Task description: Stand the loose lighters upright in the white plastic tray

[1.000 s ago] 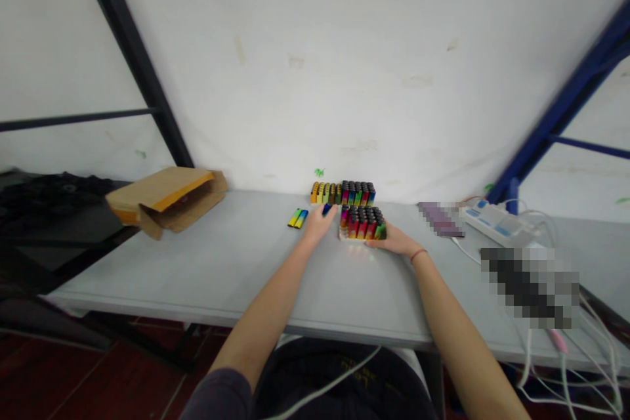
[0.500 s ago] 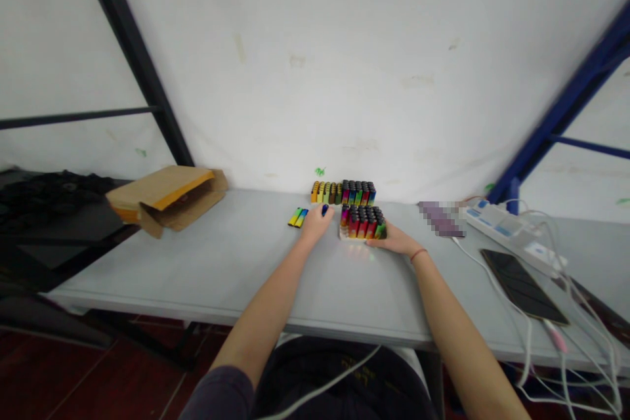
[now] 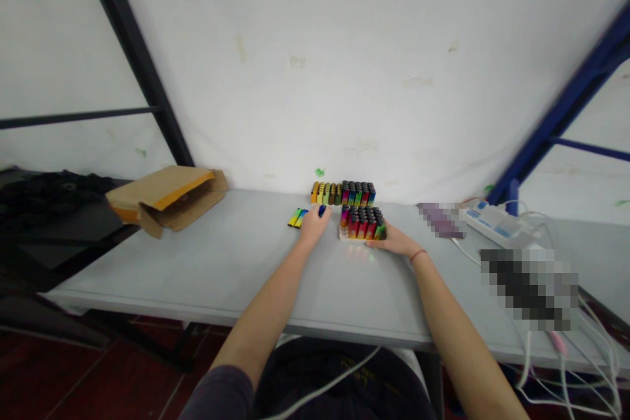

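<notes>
Many lighters (image 3: 361,222) upright, left hand (image 3: 314,224) beside, right hand (image 3: 391,241) touching

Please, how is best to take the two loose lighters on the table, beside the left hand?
Probably pinch the two loose lighters by their long sides, from above, with the left hand: they lie flat, side by side, apart from the others.

Left hand (image 3: 314,226) was over the table (image 3: 221,262), one lighter (image 3: 322,210) right at its fingertips, two lighters lying together (image 3: 297,217) just left of those fingers. A block of upright lighters (image 3: 361,223) stood between the hands, with the right hand (image 3: 394,241) against it and a row of upright lighters (image 3: 342,193) just behind it. A cardboard envelope (image 3: 167,200) lay well left of the fingers, a power strip (image 3: 495,223) well right.
</notes>
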`<state>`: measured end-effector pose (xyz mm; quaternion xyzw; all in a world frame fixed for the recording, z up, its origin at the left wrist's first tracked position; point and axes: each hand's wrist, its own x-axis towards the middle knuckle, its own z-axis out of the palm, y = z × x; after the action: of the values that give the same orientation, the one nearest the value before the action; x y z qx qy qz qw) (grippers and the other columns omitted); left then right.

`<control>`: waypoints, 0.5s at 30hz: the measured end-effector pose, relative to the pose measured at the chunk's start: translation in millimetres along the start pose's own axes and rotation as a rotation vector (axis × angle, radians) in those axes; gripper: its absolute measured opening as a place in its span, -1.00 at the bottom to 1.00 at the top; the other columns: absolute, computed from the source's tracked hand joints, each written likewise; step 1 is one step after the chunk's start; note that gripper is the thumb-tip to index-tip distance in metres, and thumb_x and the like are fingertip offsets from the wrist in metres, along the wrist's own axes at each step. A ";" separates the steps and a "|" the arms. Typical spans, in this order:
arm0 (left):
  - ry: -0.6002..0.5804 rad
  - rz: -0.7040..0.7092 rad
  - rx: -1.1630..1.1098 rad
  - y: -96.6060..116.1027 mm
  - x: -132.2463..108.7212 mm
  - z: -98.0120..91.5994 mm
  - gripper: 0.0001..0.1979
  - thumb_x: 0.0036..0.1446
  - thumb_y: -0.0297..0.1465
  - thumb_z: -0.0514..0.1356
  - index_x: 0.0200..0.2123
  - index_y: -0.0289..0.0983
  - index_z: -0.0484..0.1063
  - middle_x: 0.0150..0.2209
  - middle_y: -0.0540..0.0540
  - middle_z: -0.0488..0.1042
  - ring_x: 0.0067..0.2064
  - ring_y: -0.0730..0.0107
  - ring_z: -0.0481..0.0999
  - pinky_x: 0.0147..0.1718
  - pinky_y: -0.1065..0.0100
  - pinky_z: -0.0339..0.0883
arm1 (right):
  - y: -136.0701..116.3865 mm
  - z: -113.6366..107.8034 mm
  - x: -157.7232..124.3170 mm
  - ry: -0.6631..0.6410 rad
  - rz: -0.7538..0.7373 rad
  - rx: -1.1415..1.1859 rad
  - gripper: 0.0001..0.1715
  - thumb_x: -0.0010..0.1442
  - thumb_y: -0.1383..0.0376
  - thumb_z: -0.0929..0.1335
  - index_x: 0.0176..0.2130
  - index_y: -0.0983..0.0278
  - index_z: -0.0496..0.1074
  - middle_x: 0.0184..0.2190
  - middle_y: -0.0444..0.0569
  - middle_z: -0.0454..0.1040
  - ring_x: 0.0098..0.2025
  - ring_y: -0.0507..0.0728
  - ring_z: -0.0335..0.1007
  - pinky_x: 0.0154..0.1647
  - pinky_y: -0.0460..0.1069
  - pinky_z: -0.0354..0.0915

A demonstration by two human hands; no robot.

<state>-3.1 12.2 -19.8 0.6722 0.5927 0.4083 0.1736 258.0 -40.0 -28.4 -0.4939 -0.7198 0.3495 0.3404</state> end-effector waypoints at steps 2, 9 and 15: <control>-0.009 -0.008 0.015 0.1 0.2 0.1 -0.73 0.33 -0.26 0.09 -0.33 -0.26 0.50 -0.35 -0.13 0.58 -0.24 0.26 0.56 -0.26 0.39 0.24 | -1.4 0.2 -0.3 0.001 0.001 -0.001 0.13 -0.10 -0.02 0.61 0.31 0.32 0.26 0.25 0.23 0.43 0.28 0.39 0.36 0.41 0.29 0.15; -0.001 -0.020 0.033 2.2 3.3 -1.1 -0.75 0.35 -0.29 0.06 -0.28 -0.25 0.48 -0.32 -0.18 0.60 -0.22 0.18 0.59 -0.25 0.34 0.27 | -2.2 0.2 -0.9 0.003 0.004 0.010 0.12 -0.10 -0.01 0.61 0.30 0.30 0.26 0.25 0.22 0.44 0.26 0.39 0.38 0.39 0.29 0.18; -0.005 -0.025 -0.031 0.5 2.8 -1.3 -0.76 0.35 -0.28 0.07 -0.30 -0.24 0.46 -0.35 -0.14 0.58 -0.23 0.21 0.58 -0.24 0.35 0.30 | 0.3 0.5 -0.4 0.010 -0.003 -0.002 0.10 -0.10 0.00 0.61 0.29 0.29 0.28 0.23 0.21 0.46 0.25 0.38 0.39 0.39 0.27 0.18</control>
<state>-3.8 14.4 -17.6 0.6629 0.5942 0.4137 0.1908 257.8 -40.4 -29.0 -0.4950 -0.7190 0.3459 0.3440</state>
